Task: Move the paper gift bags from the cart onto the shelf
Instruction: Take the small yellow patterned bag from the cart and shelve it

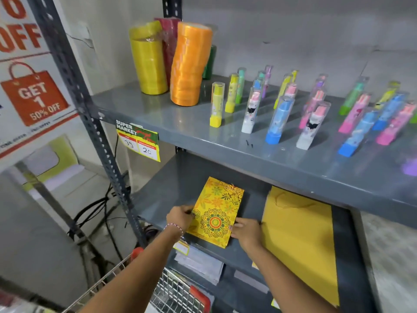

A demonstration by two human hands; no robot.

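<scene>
— Grey metal shelving [237,141] against a pale wall is seen; what is held on its lower tier?

— A flat yellow paper gift bag printed with a mandala and flowers [216,211] is laid on the lower grey shelf board [162,199], gripped at both side edges. The left hand [180,216] is closed on its left edge, the right hand [246,231] on its lower right edge.

— And beyond the fingers?

— Just right of the right fingers [235,225], a larger plain mustard-yellow paper bag [300,240] is laid flat. Below the left wrist, the rim of a wire cart [108,279] is visible. Above the fingers, coloured capped tubes [279,118] and stacked ribbon rolls [187,64] are stood on the upper tier.
</scene>
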